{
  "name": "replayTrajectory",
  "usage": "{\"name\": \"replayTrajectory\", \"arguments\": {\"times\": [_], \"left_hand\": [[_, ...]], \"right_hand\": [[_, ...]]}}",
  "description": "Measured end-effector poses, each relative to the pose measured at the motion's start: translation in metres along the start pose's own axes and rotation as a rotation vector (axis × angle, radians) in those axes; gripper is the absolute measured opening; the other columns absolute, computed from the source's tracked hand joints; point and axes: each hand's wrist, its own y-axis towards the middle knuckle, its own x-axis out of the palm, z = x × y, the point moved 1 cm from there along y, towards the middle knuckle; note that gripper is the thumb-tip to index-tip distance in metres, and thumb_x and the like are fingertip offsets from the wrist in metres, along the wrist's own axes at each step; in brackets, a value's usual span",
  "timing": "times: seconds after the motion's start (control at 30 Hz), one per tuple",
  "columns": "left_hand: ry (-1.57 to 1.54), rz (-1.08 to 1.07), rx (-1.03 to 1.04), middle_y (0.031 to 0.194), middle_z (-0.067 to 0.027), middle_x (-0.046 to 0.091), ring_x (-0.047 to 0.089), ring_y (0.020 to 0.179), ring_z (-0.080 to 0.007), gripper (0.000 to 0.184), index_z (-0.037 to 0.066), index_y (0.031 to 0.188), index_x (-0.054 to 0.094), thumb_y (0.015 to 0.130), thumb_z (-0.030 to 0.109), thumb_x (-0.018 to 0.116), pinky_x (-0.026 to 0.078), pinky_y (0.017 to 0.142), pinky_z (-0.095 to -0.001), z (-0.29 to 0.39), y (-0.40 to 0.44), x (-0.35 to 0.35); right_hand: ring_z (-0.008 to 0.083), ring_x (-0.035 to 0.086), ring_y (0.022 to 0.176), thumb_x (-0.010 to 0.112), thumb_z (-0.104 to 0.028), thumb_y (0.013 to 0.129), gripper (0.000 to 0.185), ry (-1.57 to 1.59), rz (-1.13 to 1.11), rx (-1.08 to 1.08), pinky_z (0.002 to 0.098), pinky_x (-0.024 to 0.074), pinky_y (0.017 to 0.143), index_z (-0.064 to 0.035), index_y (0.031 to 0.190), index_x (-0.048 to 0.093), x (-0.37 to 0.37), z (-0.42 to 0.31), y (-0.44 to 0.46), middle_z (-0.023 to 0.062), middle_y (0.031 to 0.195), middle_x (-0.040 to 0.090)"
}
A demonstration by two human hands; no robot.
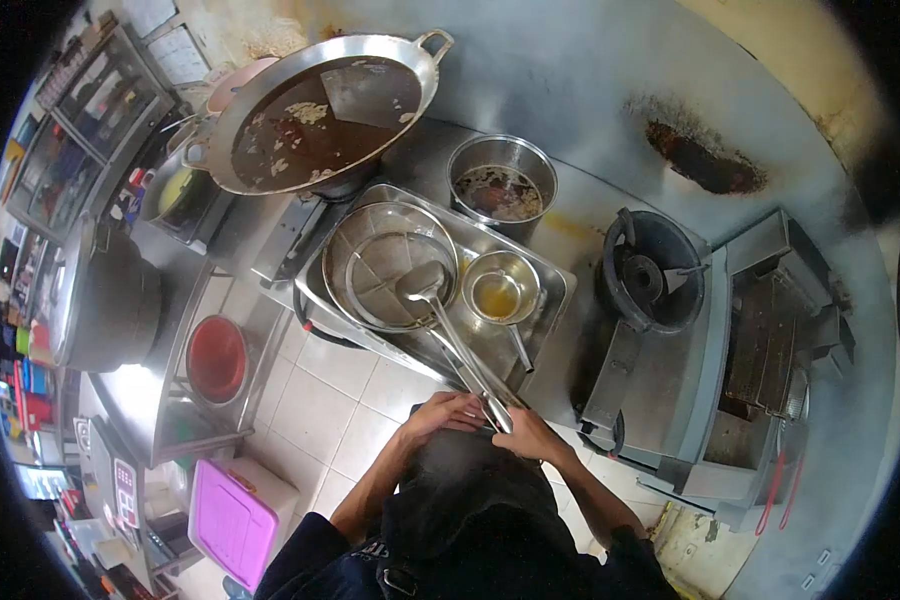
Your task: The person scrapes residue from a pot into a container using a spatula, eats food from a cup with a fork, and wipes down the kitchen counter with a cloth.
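My left hand is at the front edge of the metal tray, close to the handles of the utensils; its fingers are bent and what they hold, if anything, is unclear. My right hand is closed near the handle end of a long metal ladle. The ladle's head rests over a round wire strainer in the tray. To the right of the strainer sits a small saucepan with yellow liquid, its handle pointing toward me.
A large wok of dark liquid stands at the upper left. Behind the tray is a deep pot. A black burner and a fryer are on the right. A purple-lidded box stands lower left.
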Motion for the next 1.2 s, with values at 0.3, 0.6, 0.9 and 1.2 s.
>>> {"name": "replayTrajectory", "arguments": {"times": [0.3,0.6,0.9,1.2], "left_hand": [[0.010,0.138,-0.122,0.097,-0.0188,0.062,0.062,0.088,-0.0263,0.051,-0.007,0.103,0.054,0.087,0.042,0.051,0.050,0.077,-0.0359,-0.017,-0.005,-0.018],[-0.012,0.231,-0.070,0.090,-0.0174,0.063,0.063,0.082,-0.0234,0.039,-0.005,0.097,0.057,0.087,0.032,0.049,0.051,0.073,-0.0331,-0.023,-0.007,-0.029],[0.120,0.350,0.104,0.063,-0.0071,0.057,0.055,0.051,-0.0113,0.019,-0.002,0.084,0.059,0.087,0.015,0.052,0.045,0.046,-0.0210,0.013,-0.020,-0.009],[0.108,0.462,0.282,0.061,-0.0049,0.056,0.050,0.046,-0.0095,0.014,-0.004,0.084,0.059,0.085,0.007,0.051,0.042,0.044,-0.0216,0.099,0.022,0.001]], "right_hand": [[0.0370,0.062,0.079,0.065,-0.035,0.072,0.047,-0.285,0.093,0.053,0.0422,0.0475,0.071,0.0066,0.093,0.059,-0.016,-0.002,-0.010,0.0259,0.081,0.061],[0.0254,0.064,0.068,0.065,-0.033,0.076,0.037,-0.044,0.179,0.054,0.0332,0.0482,0.064,0.0004,0.091,0.063,-0.046,0.027,-0.017,0.0162,0.074,0.064],[0.0099,0.057,0.055,0.063,-0.015,0.081,0.019,0.296,0.331,0.067,0.0233,0.0451,0.048,0.0011,0.091,0.060,-0.104,0.040,0.003,0.0055,0.071,0.061],[0.0076,0.051,0.046,0.057,-0.011,0.082,0.012,0.518,0.477,-0.074,0.0217,0.0387,0.041,-0.0006,0.085,0.060,-0.175,0.012,0.109,0.0033,0.064,0.058]]}}
